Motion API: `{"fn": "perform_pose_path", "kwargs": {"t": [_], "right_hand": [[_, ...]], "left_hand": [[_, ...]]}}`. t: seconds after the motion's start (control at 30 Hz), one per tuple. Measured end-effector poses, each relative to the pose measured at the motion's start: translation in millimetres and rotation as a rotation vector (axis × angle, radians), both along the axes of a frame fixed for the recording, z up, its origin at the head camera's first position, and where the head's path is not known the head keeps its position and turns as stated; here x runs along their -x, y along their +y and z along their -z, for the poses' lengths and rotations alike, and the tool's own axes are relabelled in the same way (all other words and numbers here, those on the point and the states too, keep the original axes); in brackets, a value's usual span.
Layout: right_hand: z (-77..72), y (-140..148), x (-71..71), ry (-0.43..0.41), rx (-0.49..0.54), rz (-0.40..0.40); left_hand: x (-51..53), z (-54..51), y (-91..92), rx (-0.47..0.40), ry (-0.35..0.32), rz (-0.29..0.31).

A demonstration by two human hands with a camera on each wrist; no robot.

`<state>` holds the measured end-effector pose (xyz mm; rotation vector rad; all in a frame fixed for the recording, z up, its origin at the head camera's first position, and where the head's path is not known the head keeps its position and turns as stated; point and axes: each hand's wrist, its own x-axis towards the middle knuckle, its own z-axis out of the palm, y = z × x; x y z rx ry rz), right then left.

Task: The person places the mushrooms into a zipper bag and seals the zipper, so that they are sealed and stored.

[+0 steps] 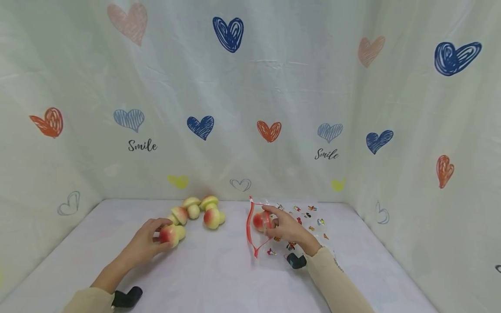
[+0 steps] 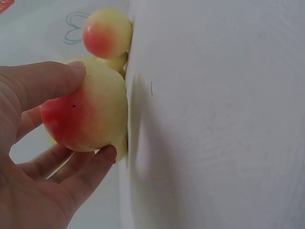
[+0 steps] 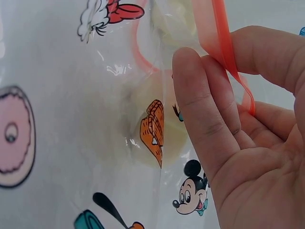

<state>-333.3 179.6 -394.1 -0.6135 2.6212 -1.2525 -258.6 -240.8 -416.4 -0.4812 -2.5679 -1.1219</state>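
Note:
In the head view my left hand grips a red-and-yellow toy mushroom at the table's left side. The left wrist view shows the thumb and fingers around its red-blushed cap. At the right, a clear zip bag with cartoon prints lies with its red-edged mouth spread apart. My right hand holds the bag's edge, the red zip strip passing between thumb and fingers. Another toy mushroom is at the bag's mouth, partly hidden by that hand. Pale shapes show through the film in the right wrist view.
Several more toy mushrooms, among them one pale-capped and one red-blushed, sit towards the back of the white table. A white curtain printed with hearts stands behind and at both sides.

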Motion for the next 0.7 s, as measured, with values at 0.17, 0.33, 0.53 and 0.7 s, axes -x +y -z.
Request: {"fn": "perform_pose_path", "kwargs": {"t": [0.17,0.33,0.53,0.7], "right_hand": [[1.0,0,-0.2,0.02,-0.013,0.005],[1.2,-1,0.0,0.035,-0.024,0.002],[0.3,-1,0.0,0.036,-0.016,-0.007],[0.1,0,-1.3,0.009,-0.012,-0.007]], "left_hand": [[-1.6,-2.7,4.5,-0.014,0.026,0.016],[-3.0,-4.7,9.9,-0.015,0.052,0.029],[-3.9,-7.2,18.7,-0.025,0.131,0.066],[-7.5,-8.2,27.5,-0.052,0.133,0.106]]}}
